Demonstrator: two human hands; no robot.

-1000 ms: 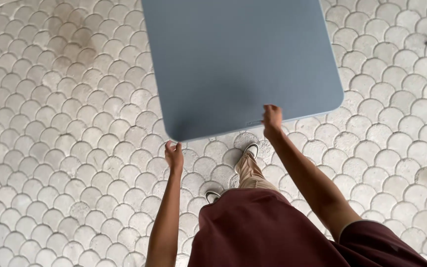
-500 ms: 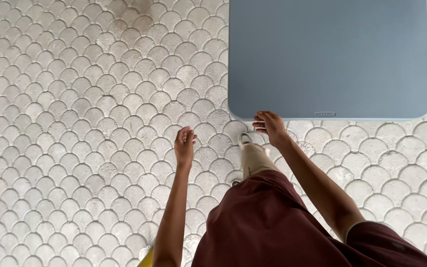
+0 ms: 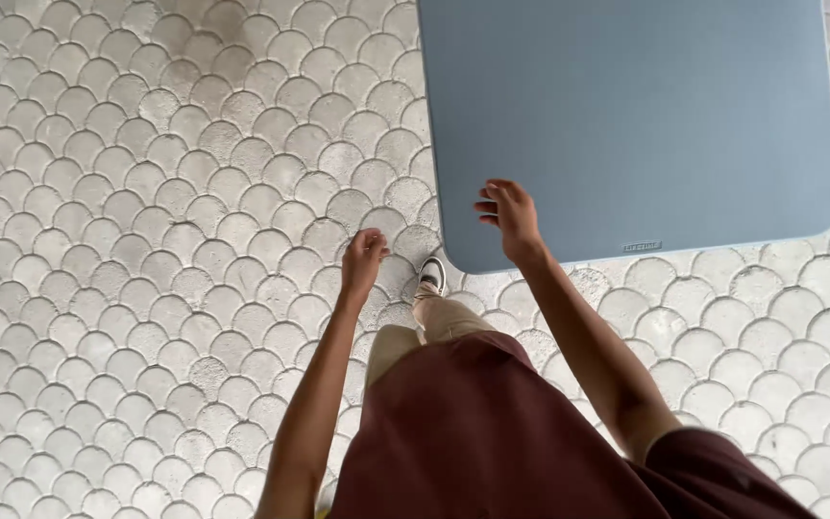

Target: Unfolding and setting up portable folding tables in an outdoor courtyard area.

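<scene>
The right hand [image 3: 509, 219] has slid onto the smooth, rounded-corner blue-grey tabletop [image 3: 646, 106], fingers loosely spread, holding nothing. The left hand [image 3: 365, 259] hangs over the scalloped grey floor tiles [image 3: 127, 250], fingers loosely curled, empty.

The person wears a loose maroon short-sleeved shirt [image 3: 492, 442], its sleeve ending above the elbow, so both forearms are bare down to the left hand [image 3: 363, 261] and right hand [image 3: 508, 217]. Below it show beige trousers [image 3: 434, 322] and a dark shoe with white trim [image 3: 430, 276].
</scene>
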